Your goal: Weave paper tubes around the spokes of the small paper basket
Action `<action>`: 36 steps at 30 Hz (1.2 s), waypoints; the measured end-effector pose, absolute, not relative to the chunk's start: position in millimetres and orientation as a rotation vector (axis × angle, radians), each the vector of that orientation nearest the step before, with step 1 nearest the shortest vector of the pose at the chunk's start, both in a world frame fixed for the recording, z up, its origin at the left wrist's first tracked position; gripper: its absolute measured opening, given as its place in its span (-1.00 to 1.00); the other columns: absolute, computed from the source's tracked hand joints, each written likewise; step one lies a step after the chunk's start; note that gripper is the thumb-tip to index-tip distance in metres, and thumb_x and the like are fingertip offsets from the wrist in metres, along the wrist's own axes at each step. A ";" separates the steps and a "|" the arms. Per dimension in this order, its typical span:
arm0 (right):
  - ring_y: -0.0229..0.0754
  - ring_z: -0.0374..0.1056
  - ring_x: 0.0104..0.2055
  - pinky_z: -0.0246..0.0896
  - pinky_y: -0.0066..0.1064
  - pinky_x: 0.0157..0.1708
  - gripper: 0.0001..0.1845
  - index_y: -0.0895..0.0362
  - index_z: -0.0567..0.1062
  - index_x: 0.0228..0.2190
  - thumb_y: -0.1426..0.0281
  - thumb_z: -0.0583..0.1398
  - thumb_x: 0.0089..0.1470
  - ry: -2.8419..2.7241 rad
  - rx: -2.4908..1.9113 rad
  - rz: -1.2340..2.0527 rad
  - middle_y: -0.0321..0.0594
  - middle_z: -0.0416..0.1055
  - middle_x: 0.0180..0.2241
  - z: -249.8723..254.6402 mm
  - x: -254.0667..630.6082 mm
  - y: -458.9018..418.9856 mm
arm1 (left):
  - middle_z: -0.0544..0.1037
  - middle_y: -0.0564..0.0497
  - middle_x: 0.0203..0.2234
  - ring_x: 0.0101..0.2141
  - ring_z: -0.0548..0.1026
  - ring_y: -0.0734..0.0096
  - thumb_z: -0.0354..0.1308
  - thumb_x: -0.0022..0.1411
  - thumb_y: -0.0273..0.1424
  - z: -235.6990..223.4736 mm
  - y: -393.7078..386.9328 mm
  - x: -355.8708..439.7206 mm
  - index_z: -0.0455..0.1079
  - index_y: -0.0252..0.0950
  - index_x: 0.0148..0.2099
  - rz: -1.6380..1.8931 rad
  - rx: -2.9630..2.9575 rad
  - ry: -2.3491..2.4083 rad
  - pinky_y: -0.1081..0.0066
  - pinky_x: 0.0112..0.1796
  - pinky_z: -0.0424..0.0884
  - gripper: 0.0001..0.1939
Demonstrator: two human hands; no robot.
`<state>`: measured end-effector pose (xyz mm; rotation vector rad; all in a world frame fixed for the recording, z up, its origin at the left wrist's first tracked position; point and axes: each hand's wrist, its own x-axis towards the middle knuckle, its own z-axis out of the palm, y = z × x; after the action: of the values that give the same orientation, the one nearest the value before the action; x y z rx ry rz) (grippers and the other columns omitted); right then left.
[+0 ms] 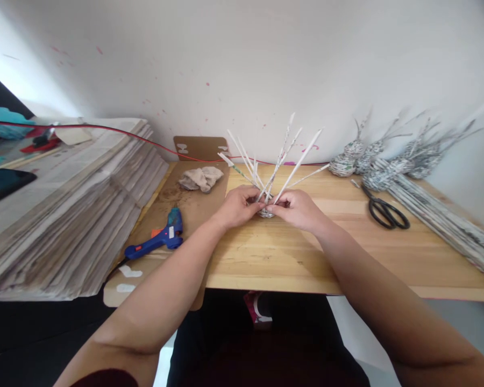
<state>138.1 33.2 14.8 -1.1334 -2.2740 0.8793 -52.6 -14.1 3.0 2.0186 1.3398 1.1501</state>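
Between my two hands, low over the wooden table, is a small woven newspaper basket (265,213) with a rounded base. Several rolled paper strips (302,159) fan upward and outward from it. My left hand (242,205) grips its left side, thumb and fingers pinched at the weave. On the opposite side my right hand (294,208) is closed on the weave at the foot of the strips, its thumb close to the left thumb. The fingers hide most of the basket's rim.
A blue glue gun (157,240) lies on cardboard (153,212) at left, below a crumpled cloth (201,178). Stacked newspapers (105,215) stand farther left. At right are black scissors (387,212), finished woven pieces (381,172) and long paper rolls (447,215). A red cable (145,140) crosses behind.
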 end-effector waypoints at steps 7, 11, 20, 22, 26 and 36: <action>-0.25 0.30 -0.47 0.10 -0.41 -0.44 -0.78 0.16 0.59 -0.50 0.25 0.28 0.00 -2.303 -1.124 0.833 -0.25 0.47 -0.50 14.8 137.5 32.6 | 0.50 0.05 -0.49 -0.41 0.40 0.42 0.14 0.19 -0.33 2.0 -13.4 -54.6 0.46 -0.34 -0.37 1.051 1.965 1.336 0.45 -0.31 0.28 -0.82; -0.29 0.24 -0.50 0.07 -0.43 -0.46 -0.78 0.17 0.55 -0.53 0.28 0.27 0.00 -2.303 -1.167 0.810 -0.29 0.40 -0.54 15.6 136.6 30.0 | 0.47 0.06 -0.50 -0.42 0.37 0.44 0.14 0.19 -0.30 0.9 -12.5 -55.3 0.44 -0.34 -0.38 1.034 1.946 1.347 0.45 -0.32 0.27 -0.79; -0.28 0.25 -0.49 0.06 -0.42 -0.45 -0.73 0.17 0.52 -0.60 0.25 0.27 -0.03 -2.286 -1.182 0.830 -0.28 0.40 -0.54 17.3 135.1 29.1 | 0.52 0.04 -0.48 -0.40 0.41 0.42 0.15 0.19 -0.30 -1.6 -11.5 -56.1 0.47 -0.34 -0.34 1.042 1.908 1.327 0.46 -0.31 0.31 -0.80; -0.28 0.25 -0.50 0.05 -0.42 -0.46 -0.74 0.18 0.53 -0.59 0.25 0.27 -0.03 -2.261 -1.196 0.846 -0.28 0.41 -0.54 17.4 134.2 28.1 | 0.54 0.03 -0.46 -0.39 0.44 0.41 0.16 0.20 -0.30 -1.5 -11.9 -55.8 0.48 -0.35 -0.33 1.061 1.887 1.308 0.45 -0.29 0.33 -0.80; -0.26 0.28 -0.49 0.09 -0.42 -0.46 -0.75 0.19 0.59 -0.47 0.25 0.24 -0.03 -2.215 -1.224 0.892 -0.27 0.44 -0.54 15.1 133.9 28.8 | 0.60 -0.02 -0.37 -0.35 0.49 0.40 0.15 0.23 -0.28 -0.2 -12.5 -55.8 0.51 -0.37 -0.23 1.161 1.827 1.264 0.45 -0.27 0.37 -0.75; -0.11 0.42 -0.37 0.19 -0.34 -0.34 -0.69 0.18 0.63 -0.38 0.20 0.22 0.04 -2.255 -1.226 0.791 -0.13 0.57 -0.40 9.2 135.7 36.4 | 0.64 -0.02 -0.35 -0.34 0.53 0.41 0.16 0.26 -0.34 19.5 -42.9 -71.2 0.53 -0.31 -0.23 1.324 1.877 1.826 0.44 -0.26 0.39 -0.83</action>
<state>135.7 36.4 9.2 -1.2258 -2.2550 0.7906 -71.2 -42.9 19.5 1.8770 1.8255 1.3239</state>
